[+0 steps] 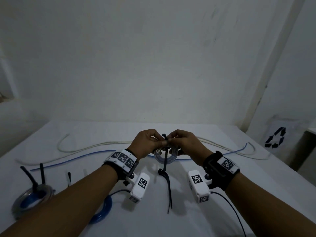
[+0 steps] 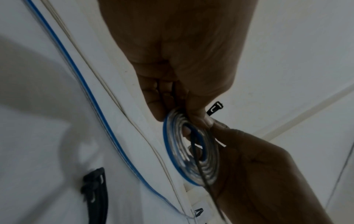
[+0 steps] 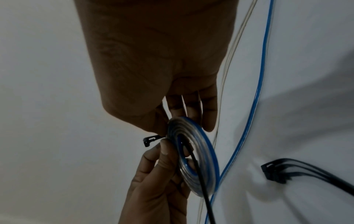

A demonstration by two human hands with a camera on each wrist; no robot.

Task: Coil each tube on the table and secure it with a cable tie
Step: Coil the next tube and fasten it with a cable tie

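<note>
Both hands are up over the middle of the white table (image 1: 196,202). The left hand (image 1: 147,142) and right hand (image 1: 184,142) pinch the top of a small coiled tube (image 1: 163,157), clear w/ a blue line. It hangs upright between them, just above the table. A black cable tie (image 1: 165,161) goes thru the coil's hole; its head sticks up by the fingertips. Spare ties (image 1: 166,183) lie near, in front. Loose blue tube (image 1: 68,159) & white tube (image 1: 89,146) lie far behind. Two tied coils (image 1: 32,199) sit near left.

white wall (image 1: 153,57) is filling the background. recycling-symbol bin (image 1: 280,135) is sitting right of the table, partly cropped.
</note>
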